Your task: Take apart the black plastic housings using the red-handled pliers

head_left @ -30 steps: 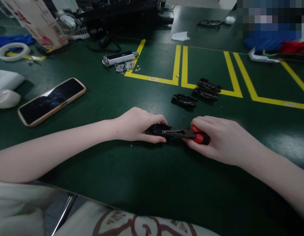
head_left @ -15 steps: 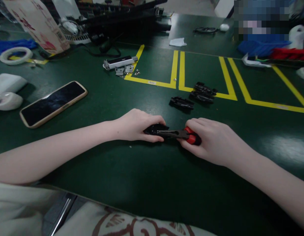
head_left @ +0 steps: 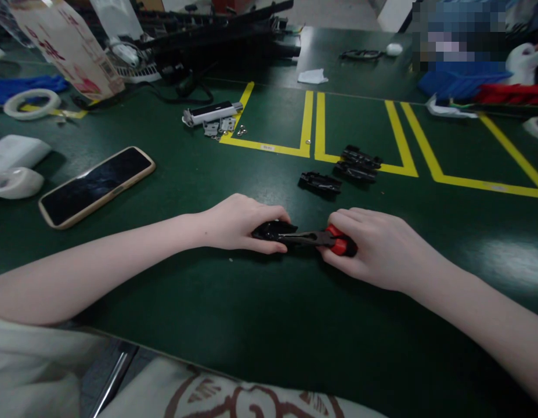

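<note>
My left hand [head_left: 238, 223] is closed around a black plastic part [head_left: 271, 229], thumb and fingers on either side of it. In my right hand [head_left: 373, 247] are pliers [head_left: 312, 238] with red and black handles, gripped in a fist. The plier jaws point left and meet the black part between the two hands; exactly where they bite is hard to see. Just beyond my hands lie similar black plastic parts, one nearer [head_left: 320, 182] and a pair [head_left: 358, 164] across a yellow tape line.
A phone [head_left: 97, 186] lies at left, near a white tape roll [head_left: 16, 183]. Small metal brackets [head_left: 219, 126] and a white-and-black device [head_left: 212, 113] sit by the yellow tape [head_left: 269, 148]. Farther back are a bottle [head_left: 66, 49] and dark equipment [head_left: 225, 46]. A blurred-out person [head_left: 460, 32] is at far right.
Almost nothing differs. The view has shifted slightly, and both hands keep their hold on the black part and the pliers.
</note>
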The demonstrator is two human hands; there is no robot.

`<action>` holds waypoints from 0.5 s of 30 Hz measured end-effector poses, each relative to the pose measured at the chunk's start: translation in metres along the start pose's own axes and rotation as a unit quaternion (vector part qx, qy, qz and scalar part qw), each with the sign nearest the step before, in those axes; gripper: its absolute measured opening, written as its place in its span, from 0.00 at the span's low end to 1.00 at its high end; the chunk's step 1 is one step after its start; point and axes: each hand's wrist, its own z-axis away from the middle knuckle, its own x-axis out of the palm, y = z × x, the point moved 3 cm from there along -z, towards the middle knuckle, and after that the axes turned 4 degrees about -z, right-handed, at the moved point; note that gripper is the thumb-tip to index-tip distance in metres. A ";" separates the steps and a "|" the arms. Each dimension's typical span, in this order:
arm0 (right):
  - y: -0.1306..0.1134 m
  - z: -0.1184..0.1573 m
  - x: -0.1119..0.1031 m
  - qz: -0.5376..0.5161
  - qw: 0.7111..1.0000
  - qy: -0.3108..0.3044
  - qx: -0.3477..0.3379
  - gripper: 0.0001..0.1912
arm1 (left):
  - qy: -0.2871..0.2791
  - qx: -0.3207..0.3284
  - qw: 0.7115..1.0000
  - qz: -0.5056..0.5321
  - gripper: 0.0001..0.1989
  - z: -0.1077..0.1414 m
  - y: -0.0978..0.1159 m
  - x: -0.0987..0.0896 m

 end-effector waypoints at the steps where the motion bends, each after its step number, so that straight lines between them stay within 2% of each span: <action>1: 0.000 0.000 0.000 0.000 1.000 0.000 0.001 0.14 | -0.001 0.002 1.000 0.000 0.21 0.000 0.000 0.000; 8: -0.003 -0.002 -0.003 0.003 1.000 -0.025 0.006 0.13 | 0.007 0.002 1.000 -0.003 0.22 0.001 -0.001 0.001; 15: 0.001 0.004 0.001 0.005 1.000 -0.003 -0.010 0.12 | 0.001 0.011 1.000 0.006 0.21 0.003 -0.003 0.001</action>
